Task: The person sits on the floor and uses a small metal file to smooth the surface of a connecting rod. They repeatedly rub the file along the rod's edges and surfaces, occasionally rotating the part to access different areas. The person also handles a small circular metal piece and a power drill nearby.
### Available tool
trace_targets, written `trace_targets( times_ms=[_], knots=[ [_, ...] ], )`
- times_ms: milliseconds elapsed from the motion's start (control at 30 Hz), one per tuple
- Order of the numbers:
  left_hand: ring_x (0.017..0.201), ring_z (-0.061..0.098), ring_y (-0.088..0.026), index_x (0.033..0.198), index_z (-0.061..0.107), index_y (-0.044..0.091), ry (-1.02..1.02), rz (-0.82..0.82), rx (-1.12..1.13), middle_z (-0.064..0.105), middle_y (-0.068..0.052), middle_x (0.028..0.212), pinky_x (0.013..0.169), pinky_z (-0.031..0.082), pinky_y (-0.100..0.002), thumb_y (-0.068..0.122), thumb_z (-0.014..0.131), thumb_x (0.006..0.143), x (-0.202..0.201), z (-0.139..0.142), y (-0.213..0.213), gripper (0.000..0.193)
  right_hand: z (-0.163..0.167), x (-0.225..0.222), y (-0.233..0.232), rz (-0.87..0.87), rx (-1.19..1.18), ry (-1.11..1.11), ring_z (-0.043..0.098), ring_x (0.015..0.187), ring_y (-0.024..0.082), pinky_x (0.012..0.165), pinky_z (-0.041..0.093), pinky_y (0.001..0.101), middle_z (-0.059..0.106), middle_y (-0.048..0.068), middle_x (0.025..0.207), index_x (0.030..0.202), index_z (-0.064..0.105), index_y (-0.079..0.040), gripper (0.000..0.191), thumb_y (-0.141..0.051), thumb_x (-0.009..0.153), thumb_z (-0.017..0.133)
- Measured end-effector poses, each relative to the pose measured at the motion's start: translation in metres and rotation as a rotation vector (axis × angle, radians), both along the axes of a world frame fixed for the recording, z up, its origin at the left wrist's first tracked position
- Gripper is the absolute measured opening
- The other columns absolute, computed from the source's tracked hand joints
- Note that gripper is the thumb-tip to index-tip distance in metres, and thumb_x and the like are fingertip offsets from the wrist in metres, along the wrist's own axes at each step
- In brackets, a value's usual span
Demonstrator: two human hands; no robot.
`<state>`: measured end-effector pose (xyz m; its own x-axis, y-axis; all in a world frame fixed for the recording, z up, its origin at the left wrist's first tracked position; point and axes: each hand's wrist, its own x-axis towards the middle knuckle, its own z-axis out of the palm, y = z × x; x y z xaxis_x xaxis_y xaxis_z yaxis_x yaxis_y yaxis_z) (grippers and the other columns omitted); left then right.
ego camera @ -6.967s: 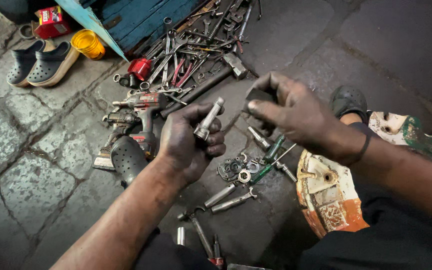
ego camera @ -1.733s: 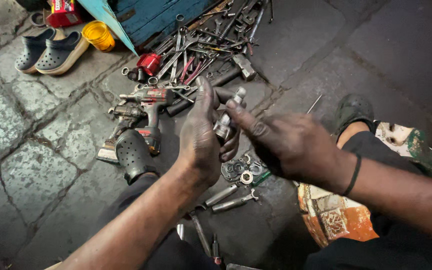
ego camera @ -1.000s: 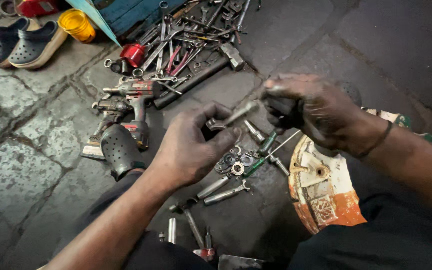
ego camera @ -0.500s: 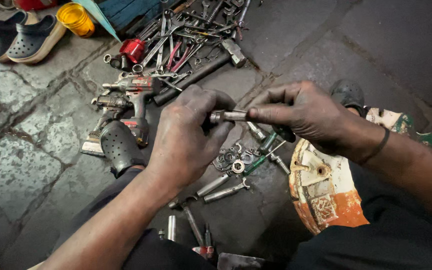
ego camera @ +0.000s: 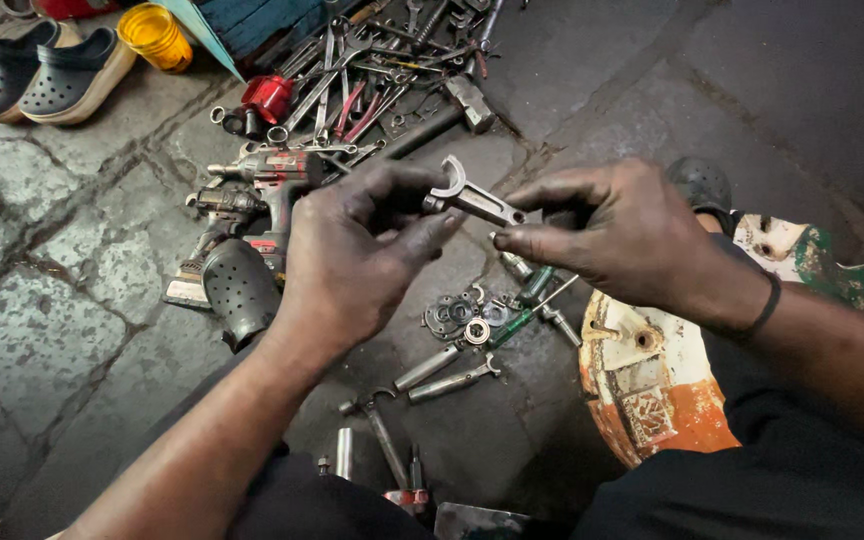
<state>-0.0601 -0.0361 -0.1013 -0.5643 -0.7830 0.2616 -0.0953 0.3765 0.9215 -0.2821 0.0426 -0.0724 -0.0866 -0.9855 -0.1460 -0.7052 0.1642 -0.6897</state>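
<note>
Here we see both hands sharing one small metal part with a forked end (ego camera: 467,195), held in the air above the cluster of round bearings and washers (ego camera: 462,318) on the dark paving. The left hand (ego camera: 352,255) closes thumb and fingers around the fork end; the right hand (ego camera: 617,235) pinches the shaft end between thumb and forefinger, other fingers curled in. So both hands are closed on that same part, fork pointing up and left.

Relative to the bearing cluster: a green-handled screwdriver (ego camera: 522,305) lies just beside it on the right, two short metal pins (ego camera: 447,372) lie just below, and a small hammer (ego camera: 380,430) sits further below. Up and left of the cluster we mark a red cordless impact driver (ego camera: 270,180), and beyond that a heap of spanners (ego camera: 362,70). A worn white and orange housing (ego camera: 647,385) sits to the cluster's right, under the right forearm.
</note>
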Motion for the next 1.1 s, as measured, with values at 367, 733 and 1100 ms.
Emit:
trace_targets(
  times_ms=[367,733,1100],
  knots=[
    [0.076,0.069,-0.005,0.102,0.065,0.002,-0.074,0.024,-0.133,0.073,0.000,0.085,0.068,0.057,-0.022,0.005,0.084,0.086,-0.003,0.006,0.011,0.025,-0.029,-0.012,-0.004,0.221,-0.430,0.216,0.066,0.058,0.008,0.049,0.051,0.0259,0.077,0.002,0.085,0.105,0.078,-0.012,0.024,-0.029,0.087,0.081],
    [0.076,0.061,-0.004,0.130,0.070,0.007,-0.082,-0.180,0.117,0.071,0.001,0.092,0.066,0.051,-0.019,0.010,0.082,0.084,-0.005,0.000,0.015,0.048,-0.041,-0.008,0.000,0.289,-0.328,-0.169,0.073,0.088,0.015,0.075,0.059,0.0315,0.076,0.005,0.099,0.114,0.074,-0.007,0.034,-0.013,0.082,0.082],
    [0.087,0.074,-0.008,0.114,0.075,0.007,-0.114,-0.132,0.135,0.077,-0.002,0.104,0.071,0.061,-0.025,0.016,0.082,0.083,-0.005,0.001,0.013,0.033,-0.042,-0.011,-0.003,0.227,0.101,0.056,0.074,0.071,0.015,0.066,0.057,0.0325,0.082,0.000,0.083,0.109,0.079,-0.021,0.035,-0.036,0.078,0.082]
  ],
)
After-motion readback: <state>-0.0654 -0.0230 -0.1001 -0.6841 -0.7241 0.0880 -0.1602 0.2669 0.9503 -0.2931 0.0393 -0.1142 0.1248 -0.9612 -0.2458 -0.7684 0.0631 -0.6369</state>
